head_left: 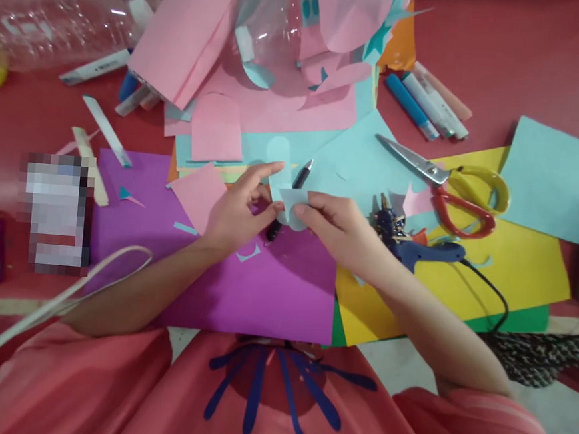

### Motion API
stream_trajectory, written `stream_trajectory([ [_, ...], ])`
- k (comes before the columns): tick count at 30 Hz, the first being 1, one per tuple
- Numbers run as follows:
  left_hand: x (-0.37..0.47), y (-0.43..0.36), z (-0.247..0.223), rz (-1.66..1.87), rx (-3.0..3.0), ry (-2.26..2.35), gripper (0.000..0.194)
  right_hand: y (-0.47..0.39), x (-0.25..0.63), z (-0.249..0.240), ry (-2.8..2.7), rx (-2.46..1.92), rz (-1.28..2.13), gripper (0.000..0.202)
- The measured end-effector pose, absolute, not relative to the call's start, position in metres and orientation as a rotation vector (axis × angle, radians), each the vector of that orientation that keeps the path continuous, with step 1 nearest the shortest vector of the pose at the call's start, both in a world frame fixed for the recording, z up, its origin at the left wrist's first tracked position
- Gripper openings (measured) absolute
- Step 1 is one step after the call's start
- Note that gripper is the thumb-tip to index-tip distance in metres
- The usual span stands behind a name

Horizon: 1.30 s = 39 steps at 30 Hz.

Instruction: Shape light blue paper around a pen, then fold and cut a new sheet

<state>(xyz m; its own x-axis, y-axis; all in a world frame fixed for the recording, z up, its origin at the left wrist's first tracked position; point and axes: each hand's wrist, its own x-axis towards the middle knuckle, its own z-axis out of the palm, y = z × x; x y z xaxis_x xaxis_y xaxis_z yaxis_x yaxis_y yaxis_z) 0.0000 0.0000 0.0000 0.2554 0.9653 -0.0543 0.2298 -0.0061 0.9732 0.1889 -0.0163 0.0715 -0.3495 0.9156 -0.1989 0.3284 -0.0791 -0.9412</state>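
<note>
Between my two hands is a small light-blue paper cutout [296, 197], held a little above the purple sheet [263, 295]. My left hand [245, 207] has its thumb and index finger at the left edge of the cutout. With thumb and fingers pinched, my right hand [336, 224] grips its right side. Under the cutout lies a black pen [303, 174], partly covered by the paper. A pink paper piece [199, 196] rests just left of my left hand. Thin blue paper scraps [249, 252] lie below the hands.
Scissors [443, 175] and a blue hot glue gun [427, 254] lie on yellow paper [531, 263] to the right. Several markers [429, 101] lie behind them. At the back are a pink paper box [183, 35] and clear plastic bottles [58, 25]. A blurred phone [56, 215] is at left.
</note>
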Motion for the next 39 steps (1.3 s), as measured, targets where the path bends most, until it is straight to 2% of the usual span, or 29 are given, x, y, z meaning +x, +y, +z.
stream_trajectory([
  [4,-0.002,0.004,-0.001,0.928,1.566,1.174,0.051,-0.020,0.186,0.049,-1.389,-1.234,1.441,0.005],
  [9,-0.004,0.004,-0.006,0.987,1.747,1.078,0.050,-0.023,0.184,0.039,-1.173,-1.186,1.498,0.024],
  [14,-0.005,0.002,-0.008,1.015,1.984,1.037,0.053,-0.027,0.184,0.034,-1.234,-1.189,1.491,0.048],
  [21,-0.004,-0.001,-0.006,0.955,2.208,1.014,0.063,-0.026,0.183,0.034,-1.237,-1.193,1.504,0.039],
  [26,-0.002,-0.003,-0.002,1.010,2.318,0.941,0.062,-0.024,0.184,0.035,-1.170,-1.226,1.526,0.033],
  [39,-0.002,-0.002,0.000,1.007,2.381,0.955,0.065,-0.025,0.184,0.035,-1.139,-1.234,1.535,0.036],
])
